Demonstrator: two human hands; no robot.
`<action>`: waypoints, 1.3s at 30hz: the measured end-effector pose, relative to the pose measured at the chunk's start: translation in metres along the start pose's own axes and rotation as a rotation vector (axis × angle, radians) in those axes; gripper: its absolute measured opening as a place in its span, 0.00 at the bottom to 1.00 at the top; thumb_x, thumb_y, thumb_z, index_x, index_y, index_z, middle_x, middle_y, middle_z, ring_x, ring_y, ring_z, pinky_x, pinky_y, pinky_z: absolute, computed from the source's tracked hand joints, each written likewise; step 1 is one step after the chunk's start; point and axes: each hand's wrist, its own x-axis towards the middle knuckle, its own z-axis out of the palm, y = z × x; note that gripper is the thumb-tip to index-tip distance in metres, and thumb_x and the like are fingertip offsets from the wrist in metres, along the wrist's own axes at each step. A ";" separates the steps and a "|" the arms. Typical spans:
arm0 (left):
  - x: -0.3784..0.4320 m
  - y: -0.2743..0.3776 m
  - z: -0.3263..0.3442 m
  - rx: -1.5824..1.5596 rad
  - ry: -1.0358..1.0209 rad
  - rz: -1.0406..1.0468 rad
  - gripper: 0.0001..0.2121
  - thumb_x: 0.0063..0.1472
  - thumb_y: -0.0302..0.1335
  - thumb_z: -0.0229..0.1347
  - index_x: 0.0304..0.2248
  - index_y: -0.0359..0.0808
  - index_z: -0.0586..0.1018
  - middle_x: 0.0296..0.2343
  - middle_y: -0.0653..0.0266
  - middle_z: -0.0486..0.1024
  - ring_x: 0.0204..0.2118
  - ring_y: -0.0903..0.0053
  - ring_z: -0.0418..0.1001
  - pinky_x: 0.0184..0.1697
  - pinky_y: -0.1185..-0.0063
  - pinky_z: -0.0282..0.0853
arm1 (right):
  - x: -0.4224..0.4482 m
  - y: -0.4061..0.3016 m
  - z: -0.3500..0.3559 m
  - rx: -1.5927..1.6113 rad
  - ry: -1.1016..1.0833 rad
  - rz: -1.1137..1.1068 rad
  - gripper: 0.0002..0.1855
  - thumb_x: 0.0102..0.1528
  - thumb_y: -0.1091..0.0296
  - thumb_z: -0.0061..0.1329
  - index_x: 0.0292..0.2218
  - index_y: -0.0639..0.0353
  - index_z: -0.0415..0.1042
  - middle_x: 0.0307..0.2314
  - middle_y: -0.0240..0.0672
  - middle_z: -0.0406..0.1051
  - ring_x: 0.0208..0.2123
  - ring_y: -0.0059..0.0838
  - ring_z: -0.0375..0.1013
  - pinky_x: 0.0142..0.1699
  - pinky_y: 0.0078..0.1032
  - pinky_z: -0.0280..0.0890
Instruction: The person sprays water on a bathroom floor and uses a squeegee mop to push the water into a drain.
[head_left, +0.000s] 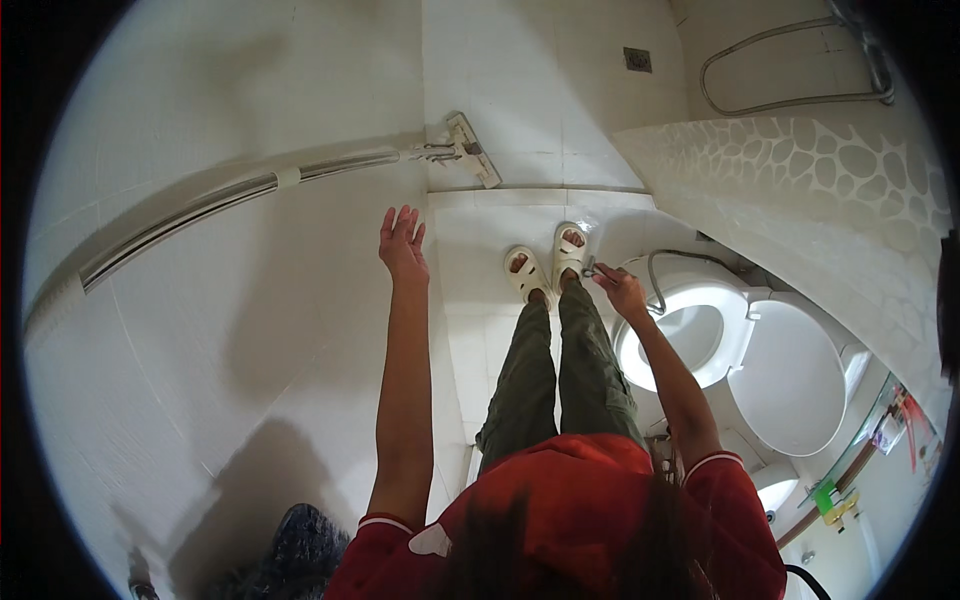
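My right hand (621, 291) grips a small handheld bidet sprayer (590, 268), its head pointing forward beside my right foot. A bright wet patch or spray (587, 223) shows on the floor just ahead. From near that hand a grey flexible hose (686, 255) loops over the toilet's side towards the wall. My left hand (405, 244) is held up in front of the white wall with its fingers apart and nothing in it. The toilet (660, 356) stands to the right of my legs with its lid (787, 375) raised.
A flat mop head (474, 150) rests beyond a low raised sill (525, 198), its long metal pole (225, 196) leaning along the left wall. A pebble-patterned panel or curtain (817, 154) hangs at right. Farther ahead are a floor drain (637, 59) and a shower hose (750, 109). A glass shelf (855, 442) holds small items.
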 end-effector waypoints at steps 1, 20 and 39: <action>0.000 0.001 0.000 -0.003 0.003 -0.011 0.22 0.52 0.22 0.48 0.47 0.36 0.58 0.43 0.58 0.63 0.46 0.71 0.62 0.48 0.74 0.57 | 0.001 0.007 0.000 -0.004 0.068 0.057 0.18 0.46 0.51 0.45 0.40 0.40 0.68 0.28 0.41 0.68 0.33 0.42 0.68 0.35 0.35 0.61; 0.072 -0.031 -0.012 0.428 0.026 -0.196 0.15 0.49 0.26 0.50 0.39 0.37 0.67 0.31 0.65 0.69 0.34 0.76 0.68 0.36 0.75 0.62 | -0.006 -0.117 -0.060 0.949 -0.780 -0.234 0.20 0.47 0.66 0.48 0.44 0.55 0.65 0.35 0.28 0.68 0.38 0.19 0.63 0.46 0.17 0.55; 0.027 0.106 0.073 0.080 -0.093 0.553 0.08 0.51 0.31 0.51 0.24 0.34 0.68 0.15 0.68 0.63 0.21 0.82 0.61 0.30 0.82 0.59 | -0.005 -0.064 -0.018 0.337 -0.277 -0.279 0.19 0.46 0.62 0.49 0.42 0.53 0.67 0.28 0.36 0.68 0.30 0.23 0.66 0.37 0.20 0.60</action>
